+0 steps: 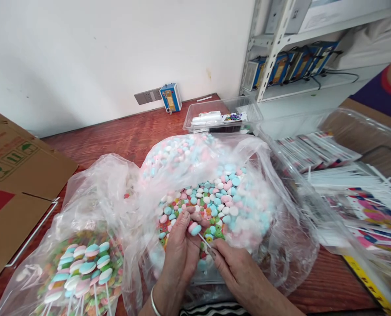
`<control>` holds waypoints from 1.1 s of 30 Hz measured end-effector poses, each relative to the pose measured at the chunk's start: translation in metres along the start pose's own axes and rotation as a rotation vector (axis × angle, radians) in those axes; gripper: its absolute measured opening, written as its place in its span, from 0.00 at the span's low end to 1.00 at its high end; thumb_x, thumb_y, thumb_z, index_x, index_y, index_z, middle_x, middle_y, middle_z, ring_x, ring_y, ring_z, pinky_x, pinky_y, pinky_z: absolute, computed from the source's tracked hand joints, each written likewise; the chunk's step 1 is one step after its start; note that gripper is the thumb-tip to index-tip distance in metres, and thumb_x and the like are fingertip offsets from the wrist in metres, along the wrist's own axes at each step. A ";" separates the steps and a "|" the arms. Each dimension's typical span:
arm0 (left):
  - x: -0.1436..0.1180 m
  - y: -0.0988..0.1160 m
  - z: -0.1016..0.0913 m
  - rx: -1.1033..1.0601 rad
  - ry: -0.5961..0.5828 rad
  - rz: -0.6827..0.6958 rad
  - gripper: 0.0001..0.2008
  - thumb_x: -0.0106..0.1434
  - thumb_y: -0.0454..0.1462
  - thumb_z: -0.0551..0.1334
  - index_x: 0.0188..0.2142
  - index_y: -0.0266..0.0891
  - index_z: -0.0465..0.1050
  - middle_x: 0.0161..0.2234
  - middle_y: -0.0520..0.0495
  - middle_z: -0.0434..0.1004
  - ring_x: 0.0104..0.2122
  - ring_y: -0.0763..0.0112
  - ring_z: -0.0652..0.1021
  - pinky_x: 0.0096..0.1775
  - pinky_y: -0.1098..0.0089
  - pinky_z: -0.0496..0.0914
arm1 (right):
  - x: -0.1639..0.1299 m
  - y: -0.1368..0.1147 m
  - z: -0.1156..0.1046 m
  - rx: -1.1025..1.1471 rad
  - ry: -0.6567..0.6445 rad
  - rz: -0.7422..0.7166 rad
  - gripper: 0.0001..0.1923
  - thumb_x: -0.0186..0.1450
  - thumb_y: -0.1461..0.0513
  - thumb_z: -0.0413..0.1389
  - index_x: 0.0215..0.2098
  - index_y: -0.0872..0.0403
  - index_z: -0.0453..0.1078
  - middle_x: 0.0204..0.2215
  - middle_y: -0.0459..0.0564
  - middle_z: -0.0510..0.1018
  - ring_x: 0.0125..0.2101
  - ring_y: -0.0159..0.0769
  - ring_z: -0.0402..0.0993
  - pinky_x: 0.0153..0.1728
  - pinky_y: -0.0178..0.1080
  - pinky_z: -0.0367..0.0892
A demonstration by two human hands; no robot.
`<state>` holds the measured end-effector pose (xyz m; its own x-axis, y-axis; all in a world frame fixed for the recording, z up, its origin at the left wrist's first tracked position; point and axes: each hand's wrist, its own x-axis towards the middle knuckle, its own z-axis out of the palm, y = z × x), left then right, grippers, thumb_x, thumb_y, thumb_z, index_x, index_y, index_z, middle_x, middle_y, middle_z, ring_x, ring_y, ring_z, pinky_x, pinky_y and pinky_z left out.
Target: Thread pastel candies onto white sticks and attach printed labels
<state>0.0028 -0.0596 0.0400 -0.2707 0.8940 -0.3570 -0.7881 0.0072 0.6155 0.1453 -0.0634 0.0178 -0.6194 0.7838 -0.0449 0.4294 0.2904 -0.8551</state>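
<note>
My right hand (238,267) pinches a thin white stick (204,240) between thumb and fingers. On the stick's upper end sits a pink, white and blue marshmallow (194,228). My left hand (182,245), with a silver bangle at its wrist, is curled round that marshmallow, fingers bent upward; what else lies in its palm is hidden. Both hands are above a plastic-lined heap of loose pastel marshmallows (228,193) and small green, orange and red gummy rings (174,210). At lower left, several finished-looking marshmallow skewers (87,267) lie on a clear bag of gummies (116,250).
A cardboard box (24,175) stands at left. Behind the heap is a clear tray (254,113) with white rolls. A large clear bin (297,175) at right contains printed packets and white sticks. A blue device (171,97) rests against the wall; metal shelving (274,52) stands at back right.
</note>
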 end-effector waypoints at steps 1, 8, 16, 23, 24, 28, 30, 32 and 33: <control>-0.001 -0.002 0.001 0.013 -0.013 -0.036 0.07 0.62 0.39 0.65 0.35 0.36 0.76 0.31 0.50 0.71 0.33 0.74 0.73 0.42 0.69 0.72 | -0.001 0.001 0.000 -0.008 0.014 0.002 0.10 0.72 0.61 0.43 0.33 0.50 0.62 0.27 0.46 0.75 0.27 0.36 0.72 0.28 0.35 0.60; -0.009 -0.019 0.006 0.140 -0.065 -0.063 0.14 0.66 0.42 0.58 0.31 0.36 0.76 0.32 0.46 0.74 0.38 0.65 0.76 0.46 0.65 0.70 | 0.001 0.002 0.000 -0.013 0.074 -0.018 0.11 0.71 0.62 0.42 0.32 0.50 0.61 0.26 0.46 0.74 0.26 0.35 0.71 0.27 0.35 0.59; -0.018 -0.041 0.013 0.179 -0.049 -0.123 0.13 0.62 0.44 0.62 0.35 0.36 0.77 0.37 0.44 0.78 0.42 0.63 0.76 0.46 0.66 0.69 | 0.007 0.012 -0.002 0.105 0.166 -0.032 0.10 0.71 0.61 0.42 0.36 0.51 0.64 0.33 0.50 0.77 0.33 0.39 0.75 0.34 0.37 0.66; 0.042 -0.001 0.008 0.621 -0.042 0.142 0.19 0.63 0.51 0.60 0.46 0.41 0.75 0.47 0.41 0.78 0.44 0.62 0.78 0.46 0.63 0.70 | -0.003 0.029 -0.041 0.175 0.363 0.078 0.13 0.71 0.55 0.45 0.33 0.51 0.66 0.22 0.42 0.69 0.23 0.34 0.67 0.23 0.33 0.60; 0.056 0.011 0.005 0.868 -0.058 0.199 0.17 0.65 0.48 0.58 0.45 0.41 0.76 0.46 0.42 0.78 0.43 0.62 0.78 0.45 0.64 0.70 | -0.005 0.032 -0.044 0.176 0.381 0.091 0.14 0.71 0.54 0.45 0.34 0.52 0.66 0.22 0.42 0.69 0.22 0.33 0.66 0.23 0.33 0.60; 0.105 0.053 -0.003 1.611 -0.047 0.340 0.14 0.65 0.40 0.55 0.36 0.39 0.79 0.27 0.45 0.80 0.30 0.61 0.78 0.39 0.64 0.70 | -0.009 0.042 -0.045 0.184 0.389 0.111 0.15 0.71 0.53 0.45 0.37 0.52 0.68 0.21 0.42 0.69 0.21 0.33 0.65 0.22 0.33 0.60; 0.122 0.068 0.000 1.680 -0.009 0.393 0.15 0.65 0.39 0.54 0.33 0.38 0.80 0.25 0.45 0.80 0.31 0.60 0.79 0.40 0.63 0.69 | -0.009 0.043 -0.041 0.174 0.377 0.110 0.15 0.71 0.53 0.45 0.36 0.52 0.68 0.21 0.42 0.69 0.21 0.34 0.65 0.22 0.33 0.60; 0.132 0.077 0.007 1.735 0.015 0.463 0.17 0.67 0.39 0.52 0.36 0.37 0.79 0.32 0.42 0.82 0.36 0.59 0.79 0.43 0.64 0.69 | -0.008 0.042 -0.037 0.163 0.353 0.113 0.16 0.71 0.53 0.44 0.35 0.52 0.67 0.21 0.43 0.69 0.21 0.34 0.65 0.22 0.33 0.59; 0.135 0.079 0.010 1.759 0.017 0.498 0.18 0.67 0.39 0.51 0.39 0.36 0.79 0.37 0.41 0.83 0.40 0.59 0.79 0.45 0.64 0.69 | -0.007 0.041 -0.037 0.158 0.339 0.115 0.16 0.71 0.53 0.44 0.34 0.51 0.67 0.21 0.43 0.69 0.21 0.34 0.66 0.22 0.34 0.59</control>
<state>-0.0905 0.0666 0.0477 -0.2855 0.9558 0.0700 0.7848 0.1912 0.5895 0.1911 -0.0367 0.0019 -0.3096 0.9508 0.0056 0.3607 0.1229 -0.9246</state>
